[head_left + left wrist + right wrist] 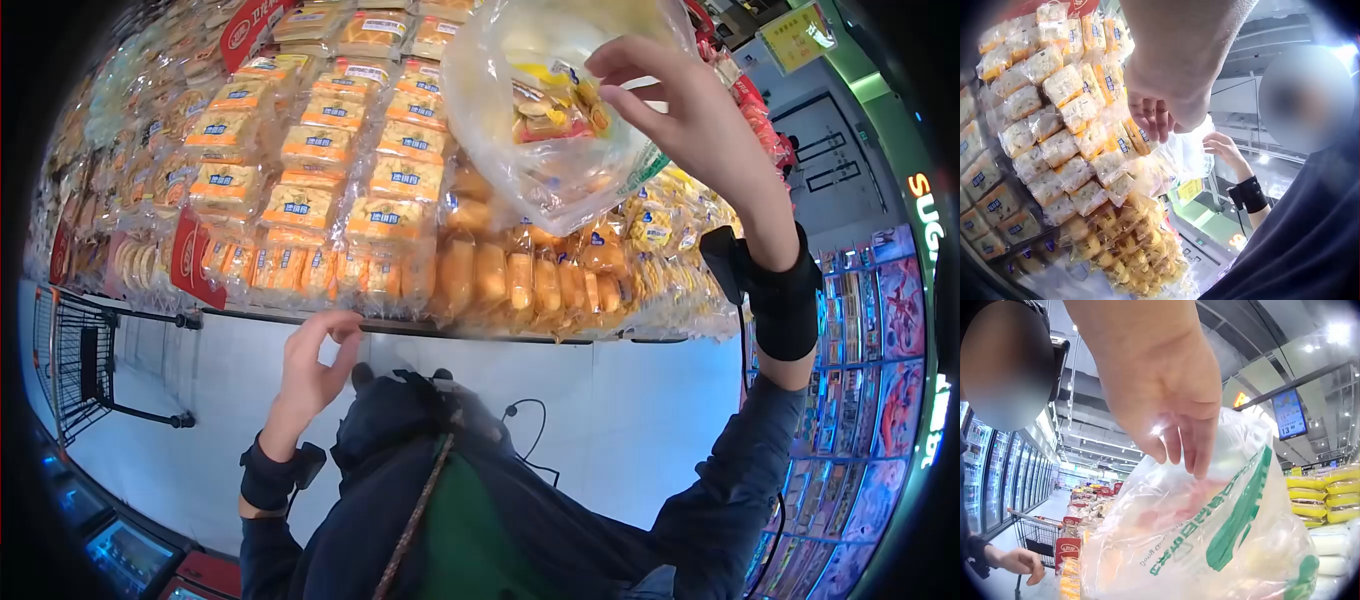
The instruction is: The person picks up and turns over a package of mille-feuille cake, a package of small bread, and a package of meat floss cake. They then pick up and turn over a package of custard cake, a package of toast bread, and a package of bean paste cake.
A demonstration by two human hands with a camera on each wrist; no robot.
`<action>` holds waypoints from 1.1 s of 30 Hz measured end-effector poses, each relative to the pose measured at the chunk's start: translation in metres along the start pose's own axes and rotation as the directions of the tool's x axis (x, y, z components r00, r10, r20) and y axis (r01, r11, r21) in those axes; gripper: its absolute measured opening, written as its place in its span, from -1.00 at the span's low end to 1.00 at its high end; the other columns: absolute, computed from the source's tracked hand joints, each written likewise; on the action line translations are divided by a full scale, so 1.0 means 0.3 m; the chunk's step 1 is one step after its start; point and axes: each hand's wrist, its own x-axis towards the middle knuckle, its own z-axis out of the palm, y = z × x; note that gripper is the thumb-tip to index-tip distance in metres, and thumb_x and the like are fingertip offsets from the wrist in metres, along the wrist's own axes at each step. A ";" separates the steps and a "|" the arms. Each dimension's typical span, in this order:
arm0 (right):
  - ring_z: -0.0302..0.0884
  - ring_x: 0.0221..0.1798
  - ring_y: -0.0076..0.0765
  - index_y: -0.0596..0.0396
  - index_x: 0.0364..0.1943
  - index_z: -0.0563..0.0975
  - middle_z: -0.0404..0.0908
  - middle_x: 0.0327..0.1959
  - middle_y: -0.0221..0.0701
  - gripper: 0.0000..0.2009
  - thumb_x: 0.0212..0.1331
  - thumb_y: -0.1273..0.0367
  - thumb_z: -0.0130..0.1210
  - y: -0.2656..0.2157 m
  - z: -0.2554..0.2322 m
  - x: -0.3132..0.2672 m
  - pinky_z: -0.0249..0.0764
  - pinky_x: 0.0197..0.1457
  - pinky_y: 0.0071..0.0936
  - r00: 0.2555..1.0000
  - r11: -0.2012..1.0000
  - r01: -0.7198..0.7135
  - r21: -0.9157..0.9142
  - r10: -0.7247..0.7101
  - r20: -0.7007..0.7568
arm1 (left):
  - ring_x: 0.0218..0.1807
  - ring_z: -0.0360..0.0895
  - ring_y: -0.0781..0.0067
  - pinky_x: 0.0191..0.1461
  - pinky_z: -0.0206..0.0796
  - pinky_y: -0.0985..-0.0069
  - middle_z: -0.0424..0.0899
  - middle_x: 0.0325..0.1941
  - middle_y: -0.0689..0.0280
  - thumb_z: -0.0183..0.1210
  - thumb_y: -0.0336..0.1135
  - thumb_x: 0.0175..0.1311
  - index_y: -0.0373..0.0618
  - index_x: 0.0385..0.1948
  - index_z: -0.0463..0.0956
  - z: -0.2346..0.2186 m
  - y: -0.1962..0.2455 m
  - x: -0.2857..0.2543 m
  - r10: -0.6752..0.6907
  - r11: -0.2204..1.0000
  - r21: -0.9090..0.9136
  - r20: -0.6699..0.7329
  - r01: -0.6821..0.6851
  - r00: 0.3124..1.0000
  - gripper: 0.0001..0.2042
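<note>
A clear plastic bag [560, 190] with green print stands on the packaged goods, holding several yellow-wrapped packs [550, 95]. My right hand [690, 110] is over the bag's right side with fingers loosely bent; in the right wrist view the hand [1160, 394] hangs above the bag [1210, 531], and whether the fingertips touch the plastic I cannot tell. My left hand [315, 365] hovers at the display's front edge, fingers loosely curved and holding nothing. In the left wrist view the left hand [1166, 106] is in front of orange-and-white packs [1110, 84].
Rows of orange-and-white packs [400, 180] fill the display left of the bag, with brown bread packs [490, 270] along its front. Red signs [195, 260] stand among the goods. A shopping cart [85, 360] is at the left; shelves [840, 400] rise at the right.
</note>
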 end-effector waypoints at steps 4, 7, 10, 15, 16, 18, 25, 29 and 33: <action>0.54 -0.22 -0.26 0.18 -0.21 0.43 0.54 -0.30 -0.27 -0.81 0.09 0.44 0.05 0.032 0.076 0.032 0.48 -0.16 -0.41 0.992 0.991 0.095 -0.098 -0.085 0.098 | -0.43 0.50 0.49 -0.32 0.31 0.62 0.53 -0.47 0.26 0.06 -0.71 0.00 -0.27 -0.29 0.42 0.007 -0.005 -0.005 -0.002 1.000 -0.010 -0.008 0.002 1.000 -0.78; 0.52 -0.22 -0.18 0.19 -0.22 0.42 0.53 -0.28 -0.22 -0.79 0.04 0.44 0.08 0.044 0.093 0.047 0.45 -0.16 -0.38 0.986 0.976 0.120 -0.181 -0.096 0.137 | -0.44 0.48 0.44 -0.32 0.31 0.59 0.53 -0.46 0.25 0.11 -0.70 -0.06 -0.25 -0.29 0.43 0.006 -0.010 -0.009 -0.010 1.000 -0.025 -0.014 0.009 1.000 -0.75; 0.50 -0.16 -0.10 0.20 -0.20 0.41 0.53 -0.24 -0.19 -0.76 0.02 0.44 0.09 0.086 0.107 0.059 0.42 -0.10 -0.34 0.991 0.967 0.090 -0.236 -0.063 0.118 | -0.44 0.46 0.42 -0.31 0.32 0.58 0.54 -0.45 0.24 0.13 -0.69 -0.08 -0.24 -0.28 0.44 0.002 -0.011 -0.010 -0.008 1.000 -0.031 -0.014 0.008 1.000 -0.73; 0.45 -0.09 -0.02 0.20 -0.18 0.41 0.52 -0.18 -0.16 -0.72 -0.03 0.44 0.11 0.155 0.125 0.080 0.38 -0.03 -0.28 0.990 0.942 0.072 -0.327 -0.028 0.137 | -0.43 0.47 0.42 -0.30 0.32 0.58 0.54 -0.44 0.24 0.12 -0.69 -0.08 -0.25 -0.28 0.44 0.000 -0.012 -0.017 -0.008 0.999 -0.032 -0.008 0.007 1.000 -0.73; 0.45 -0.09 -0.02 0.19 -0.18 0.41 0.51 -0.18 -0.16 -0.71 -0.03 0.45 0.11 0.165 0.132 0.086 0.38 -0.03 -0.27 0.988 0.939 0.076 -0.334 -0.026 0.149 | -0.43 0.47 0.42 -0.30 0.32 0.58 0.55 -0.44 0.24 0.12 -0.69 -0.08 -0.25 -0.28 0.44 0.001 -0.013 -0.019 -0.006 0.999 -0.033 -0.006 0.006 1.000 -0.74; 0.44 -0.09 -0.02 0.19 -0.17 0.41 0.51 -0.18 -0.16 -0.71 -0.05 0.47 0.10 0.186 0.150 0.108 0.38 -0.05 -0.26 0.984 0.924 0.073 -0.376 -0.006 0.177 | -0.43 0.47 0.43 -0.30 0.32 0.59 0.55 -0.44 0.24 0.12 -0.69 -0.07 -0.25 -0.28 0.44 0.000 -0.012 -0.019 -0.006 0.999 -0.033 -0.003 0.005 1.000 -0.74; 0.45 -0.11 -0.07 0.16 -0.18 0.41 0.51 -0.25 -0.22 -0.70 -0.10 0.51 0.06 0.225 0.227 0.183 0.41 -0.08 -0.24 0.981 0.813 0.039 -0.580 0.078 0.176 | -0.44 0.46 0.44 -0.31 0.31 0.60 0.55 -0.46 0.25 0.12 -0.68 -0.06 -0.24 -0.29 0.44 -0.008 -0.004 -0.029 -0.017 0.999 -0.034 -0.013 0.017 1.000 -0.75; 0.47 -0.12 -0.15 0.16 -0.21 0.42 0.52 -0.26 -0.27 -0.72 -0.12 0.50 0.04 0.235 0.249 0.200 0.44 -0.12 -0.25 0.988 0.747 0.111 -0.655 -0.011 0.156 | -0.44 0.45 0.45 -0.30 0.30 0.60 0.55 -0.47 0.26 0.12 -0.68 -0.06 -0.23 -0.29 0.45 -0.012 -0.008 -0.041 -0.021 0.999 -0.045 -0.023 0.020 1.000 -0.75; 0.47 -0.13 -0.22 0.15 -0.27 0.46 0.53 -0.27 -0.33 -0.76 -0.13 0.51 0.04 0.237 0.278 0.210 0.46 -0.17 -0.28 0.990 0.685 0.105 -0.721 -0.002 0.141 | -0.43 0.46 0.47 -0.29 0.30 0.61 0.55 -0.47 0.26 0.11 -0.68 -0.05 -0.24 -0.28 0.45 -0.026 -0.013 -0.051 -0.025 0.998 -0.052 -0.028 0.024 0.999 -0.75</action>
